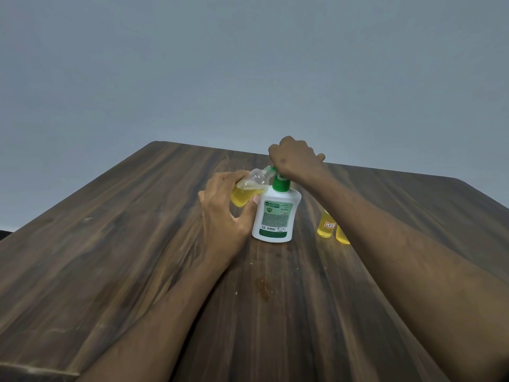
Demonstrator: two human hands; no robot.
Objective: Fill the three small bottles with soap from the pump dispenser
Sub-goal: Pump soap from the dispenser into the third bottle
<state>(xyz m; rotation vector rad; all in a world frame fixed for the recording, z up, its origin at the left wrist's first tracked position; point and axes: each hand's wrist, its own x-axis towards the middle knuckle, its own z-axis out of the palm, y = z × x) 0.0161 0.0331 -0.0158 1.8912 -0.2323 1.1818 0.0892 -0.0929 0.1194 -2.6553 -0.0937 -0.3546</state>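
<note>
The small bottle (249, 188) is gripped tilted by the left hand (225, 213), mouth at the spout; the pump dispenser (275, 213) head is pressed by the right hand's (296, 158) curled fingers.

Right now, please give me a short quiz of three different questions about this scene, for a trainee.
1. True or false: the small bottle in the left hand is held tilted, its mouth at the spout of the pump dispenser.
2. Which hand rests on the green pump head?
3. Where do the two other small bottles stand? A) to the dispenser's right B) to its left

Key: 1 true; 2 right hand; 3 A
</note>
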